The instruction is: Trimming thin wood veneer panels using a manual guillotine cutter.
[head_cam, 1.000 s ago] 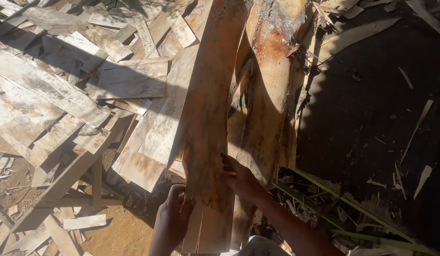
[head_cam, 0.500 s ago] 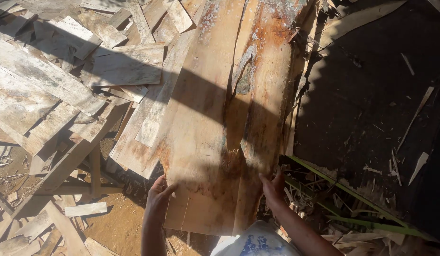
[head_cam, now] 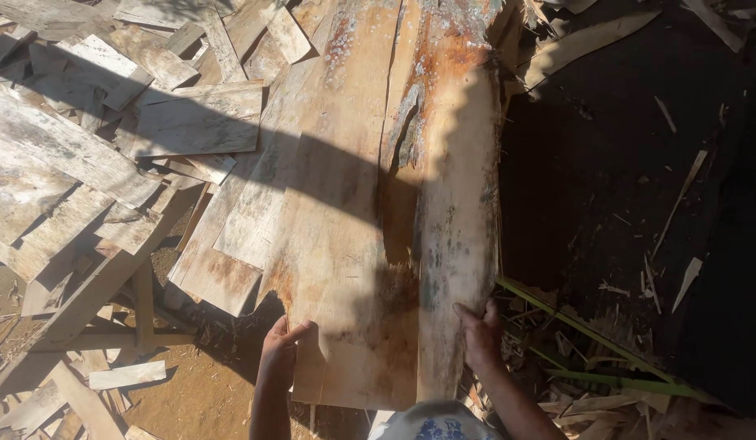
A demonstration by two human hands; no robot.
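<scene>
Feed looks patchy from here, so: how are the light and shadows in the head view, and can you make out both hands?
Head view: hard sunlight bleaches the scattered boards at left; a shadow band crosses the wide veneer sheet; the ground at right is nearly black. Left hand and right hand sit in shade yet read clearly, gripping the sheet's near edge. No blur.

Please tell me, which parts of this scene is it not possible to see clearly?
- Head view: the far end of the wood sheet is cut off by the top edge.
- Fingers of the left hand and right hand are hidden under the sheet.
- The ground at right is lost in deep shadow.
</scene>
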